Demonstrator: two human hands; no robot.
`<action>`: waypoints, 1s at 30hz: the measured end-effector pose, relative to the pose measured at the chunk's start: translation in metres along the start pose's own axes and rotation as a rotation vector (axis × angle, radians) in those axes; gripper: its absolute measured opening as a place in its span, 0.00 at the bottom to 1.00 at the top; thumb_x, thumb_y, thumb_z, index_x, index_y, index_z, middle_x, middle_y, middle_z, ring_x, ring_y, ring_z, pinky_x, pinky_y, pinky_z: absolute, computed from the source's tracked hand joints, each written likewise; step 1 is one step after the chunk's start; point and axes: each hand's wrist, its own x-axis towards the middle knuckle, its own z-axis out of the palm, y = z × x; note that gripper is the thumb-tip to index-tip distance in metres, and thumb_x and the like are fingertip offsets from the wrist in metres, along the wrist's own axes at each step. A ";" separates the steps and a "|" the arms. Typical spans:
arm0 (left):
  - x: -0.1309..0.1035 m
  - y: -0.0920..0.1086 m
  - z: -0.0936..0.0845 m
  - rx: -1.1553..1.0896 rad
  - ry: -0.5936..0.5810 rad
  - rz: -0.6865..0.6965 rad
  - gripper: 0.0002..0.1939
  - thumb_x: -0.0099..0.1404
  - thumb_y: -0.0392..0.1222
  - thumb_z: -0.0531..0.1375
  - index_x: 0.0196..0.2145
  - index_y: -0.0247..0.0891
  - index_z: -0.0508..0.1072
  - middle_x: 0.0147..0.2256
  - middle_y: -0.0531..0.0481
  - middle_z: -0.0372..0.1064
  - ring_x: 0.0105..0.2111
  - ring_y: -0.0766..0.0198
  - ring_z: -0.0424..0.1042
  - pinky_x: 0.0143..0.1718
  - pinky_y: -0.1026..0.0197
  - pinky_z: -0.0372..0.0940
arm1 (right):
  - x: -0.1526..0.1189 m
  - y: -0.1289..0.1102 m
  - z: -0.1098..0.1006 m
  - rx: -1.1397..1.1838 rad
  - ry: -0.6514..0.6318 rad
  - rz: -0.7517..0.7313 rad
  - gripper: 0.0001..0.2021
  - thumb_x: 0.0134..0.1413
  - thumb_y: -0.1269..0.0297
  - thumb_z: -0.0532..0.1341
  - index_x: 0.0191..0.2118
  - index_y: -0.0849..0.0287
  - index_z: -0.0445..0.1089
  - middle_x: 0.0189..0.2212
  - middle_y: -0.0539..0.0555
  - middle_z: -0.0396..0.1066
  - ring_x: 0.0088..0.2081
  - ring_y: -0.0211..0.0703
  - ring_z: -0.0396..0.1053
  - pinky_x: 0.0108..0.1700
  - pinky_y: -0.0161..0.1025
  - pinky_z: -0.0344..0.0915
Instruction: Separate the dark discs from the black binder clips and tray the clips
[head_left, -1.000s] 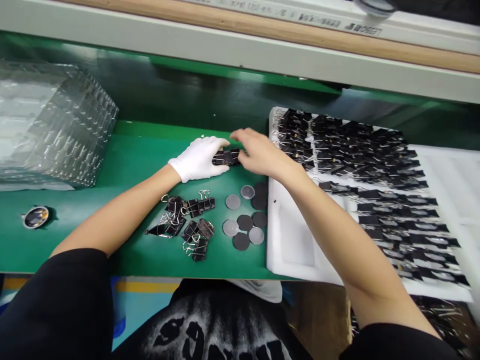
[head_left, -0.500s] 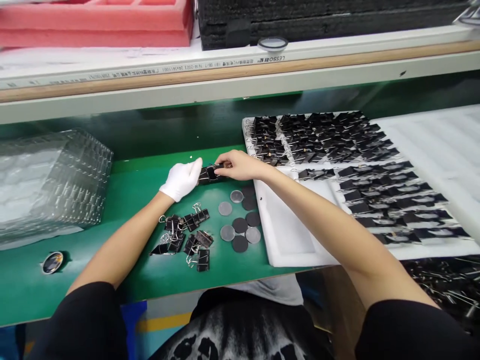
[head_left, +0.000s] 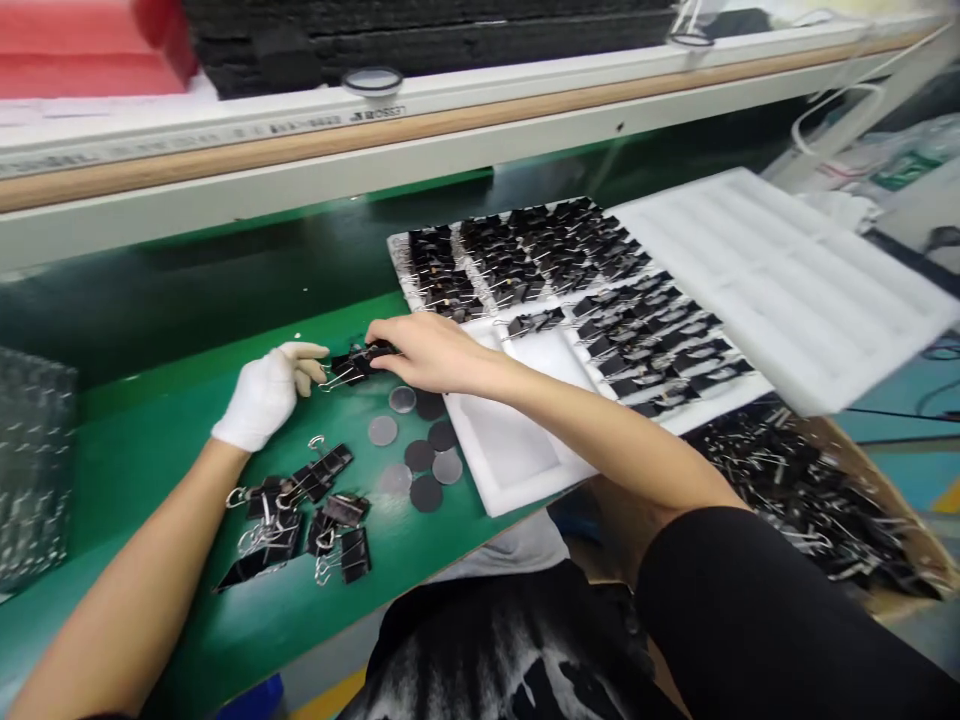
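My right hand [head_left: 427, 352] is bare and closed on a clipped assembly [head_left: 356, 364], a short row of black binder clips with wire handles. Just left of it is my left hand [head_left: 262, 392] in a white glove, its fingers apart and holding nothing. Loose black binder clips [head_left: 315, 475] lie in a pile on the green table below the hands. Several round discs [head_left: 426, 492], some black and some clear, lie between that pile and a white foam tray [head_left: 495, 480]. Rows of clipped assemblies [head_left: 525, 250] fill much of the tray.
Stacked clear plastic trays [head_left: 34, 460] stand at the left. A second white foam tray [head_left: 795, 290] lies at the right, above a box of many binder clips [head_left: 817, 500]. A shelf edge [head_left: 300, 170] runs across the back.
The view has swung right. My left hand has let go of the clipped assembly and opened, while my right hand keeps hold of it.
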 end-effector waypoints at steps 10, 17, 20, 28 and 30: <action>0.002 0.012 0.000 0.073 0.003 -0.139 0.19 0.76 0.50 0.49 0.46 0.49 0.80 0.35 0.57 0.79 0.31 0.60 0.74 0.40 0.57 0.68 | -0.164 0.132 -0.071 -0.216 0.325 0.102 0.13 0.67 0.49 0.68 0.49 0.45 0.84 0.66 0.59 0.64 0.68 0.66 0.59 0.65 0.66 0.57; 0.001 0.015 0.000 0.107 0.002 -0.157 0.18 0.76 0.49 0.50 0.47 0.47 0.79 0.35 0.57 0.78 0.31 0.62 0.74 0.40 0.58 0.68 | -0.173 0.148 -0.057 -0.507 0.269 0.261 0.12 0.67 0.52 0.68 0.49 0.47 0.86 0.70 0.61 0.61 0.69 0.74 0.54 0.60 0.67 0.55; 0.002 0.016 0.000 0.108 -0.008 -0.151 0.18 0.76 0.50 0.50 0.47 0.46 0.79 0.35 0.57 0.78 0.31 0.62 0.74 0.40 0.58 0.67 | -0.171 0.152 -0.055 -0.539 0.263 0.254 0.11 0.68 0.52 0.67 0.49 0.47 0.85 0.68 0.60 0.63 0.68 0.72 0.56 0.58 0.64 0.56; -0.002 0.022 -0.001 -0.001 0.007 -0.143 0.20 0.77 0.52 0.50 0.48 0.43 0.80 0.35 0.52 0.79 0.30 0.62 0.72 0.40 0.58 0.67 | -0.168 0.100 -0.046 -0.643 0.320 0.257 0.15 0.71 0.53 0.62 0.53 0.56 0.79 0.65 0.68 0.66 0.66 0.72 0.59 0.58 0.63 0.56; 0.002 0.020 0.000 -0.148 0.063 -0.138 0.24 0.78 0.57 0.50 0.48 0.40 0.80 0.33 0.49 0.78 0.28 0.62 0.71 0.38 0.58 0.68 | -0.153 0.065 -0.037 -0.622 0.324 0.184 0.15 0.73 0.54 0.60 0.54 0.57 0.77 0.62 0.69 0.69 0.64 0.70 0.62 0.57 0.60 0.58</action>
